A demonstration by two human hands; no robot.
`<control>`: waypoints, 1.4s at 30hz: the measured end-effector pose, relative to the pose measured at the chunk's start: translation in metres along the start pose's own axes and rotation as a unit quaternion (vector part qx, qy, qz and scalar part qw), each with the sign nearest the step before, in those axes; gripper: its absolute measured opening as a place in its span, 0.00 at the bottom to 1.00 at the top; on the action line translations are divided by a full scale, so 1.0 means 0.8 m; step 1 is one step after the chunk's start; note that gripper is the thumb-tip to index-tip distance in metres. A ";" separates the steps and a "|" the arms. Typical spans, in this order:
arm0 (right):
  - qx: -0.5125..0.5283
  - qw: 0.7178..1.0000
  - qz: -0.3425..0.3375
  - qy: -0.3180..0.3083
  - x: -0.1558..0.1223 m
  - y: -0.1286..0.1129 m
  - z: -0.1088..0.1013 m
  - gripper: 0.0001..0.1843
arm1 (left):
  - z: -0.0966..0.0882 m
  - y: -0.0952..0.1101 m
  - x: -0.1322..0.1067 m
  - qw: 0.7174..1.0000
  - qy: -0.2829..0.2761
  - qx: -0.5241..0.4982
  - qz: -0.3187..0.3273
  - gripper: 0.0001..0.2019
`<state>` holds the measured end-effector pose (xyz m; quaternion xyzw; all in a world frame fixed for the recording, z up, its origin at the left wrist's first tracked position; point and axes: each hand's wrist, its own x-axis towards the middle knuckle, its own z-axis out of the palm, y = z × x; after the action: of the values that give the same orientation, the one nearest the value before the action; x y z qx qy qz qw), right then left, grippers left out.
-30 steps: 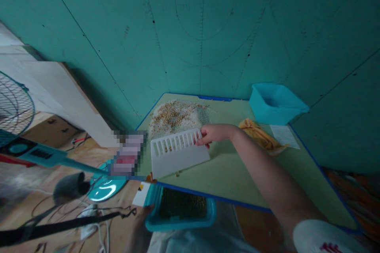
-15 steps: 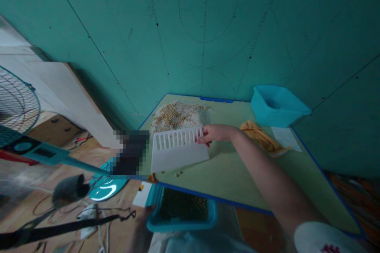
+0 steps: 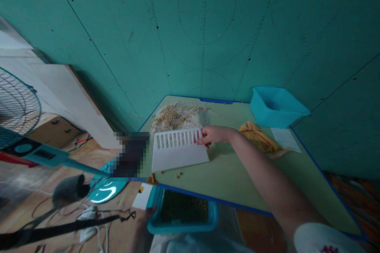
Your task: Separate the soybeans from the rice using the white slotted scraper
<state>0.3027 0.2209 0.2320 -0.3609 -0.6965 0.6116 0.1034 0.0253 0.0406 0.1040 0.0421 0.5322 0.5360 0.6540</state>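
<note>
My right hand (image 3: 214, 135) grips the right edge of a white plastic board (image 3: 179, 156) with a row of slots along its top. The board leans over the tabletop, its lower edge close to the table's front. Just behind it lies a spread of white grains (image 3: 192, 118) mixed with yellow-brown beans (image 3: 171, 115). Below the table's front edge is a blue basin (image 3: 181, 227) holding dark green contents and some yellowish pieces. My left hand (image 3: 145, 219) is at the basin's left rim, thumb over it; its other fingers are hidden.
A few beans (image 3: 178, 174) lie near the table's (image 3: 231, 180) blue front edge. An orange-brown cloth (image 3: 259, 138), a white sheet (image 3: 286, 138) and a blue bin (image 3: 277, 106) are at the right. A fan (image 3: 18, 106) and cables stand left; a green wall (image 3: 202, 27) rises behind.
The view has shifted very slightly. Both hands, the white board and the basin stay almost where they were.
</note>
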 end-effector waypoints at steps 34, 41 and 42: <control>0.013 0.999 0.034 -0.033 0.002 0.012 0.002 0.09 | -0.007 -0.003 0.002 0.999 -0.026 0.015 -0.020 0.26; 0.026 0.998 0.040 -0.033 -0.001 0.012 0.003 0.12 | -0.005 0.000 -0.005 0.999 -0.011 0.048 0.001 0.30; 0.028 0.998 0.041 -0.034 -0.001 0.011 0.003 0.13 | -0.003 0.001 -0.007 0.999 -0.015 0.046 0.006 0.31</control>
<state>0.3049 0.2184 0.2232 -0.3652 -0.6664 0.6469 0.0642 0.0238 0.0358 0.1069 0.0834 0.5457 0.5143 0.6564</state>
